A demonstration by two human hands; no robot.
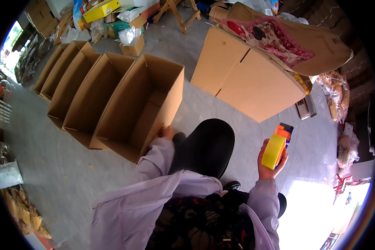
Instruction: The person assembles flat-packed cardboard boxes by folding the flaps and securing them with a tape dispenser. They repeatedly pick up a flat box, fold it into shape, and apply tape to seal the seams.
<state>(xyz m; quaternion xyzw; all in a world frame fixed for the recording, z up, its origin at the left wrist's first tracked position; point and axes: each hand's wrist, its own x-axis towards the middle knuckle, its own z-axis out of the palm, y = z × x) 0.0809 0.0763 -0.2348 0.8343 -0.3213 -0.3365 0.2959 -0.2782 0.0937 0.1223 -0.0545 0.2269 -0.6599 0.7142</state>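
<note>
a large cardboard panel [248, 79] is noted ahead of the right hand [272, 166], apart from it; whether it is a flat stack or a closed box cannot be told. a row of open boxes [96, 93] is seen to the left of and ahead of the left hand [166, 132], set side by side with mouths up. the nearest box [170, 109] is touched by that hand at the outside of its closest wall; the thumb is hidden, so whether the wall is pinched or only pressed cannot be told. a tape dispenser [284, 132], orange and blue, is clamped in the right hand, well apart from the boxes. a yellow tape roll [273, 151] is carried on it, just beside the fingers.

judgement: the step in hand appears to be the steadying of the box while the dispenser is held aside. light pressure by the left hand is advised, since the thin wall is likely to bow. a firm grip on the dispenser's body is preferred, with fingers kept clear of the roll, so that free turning is not hampered.
</note>
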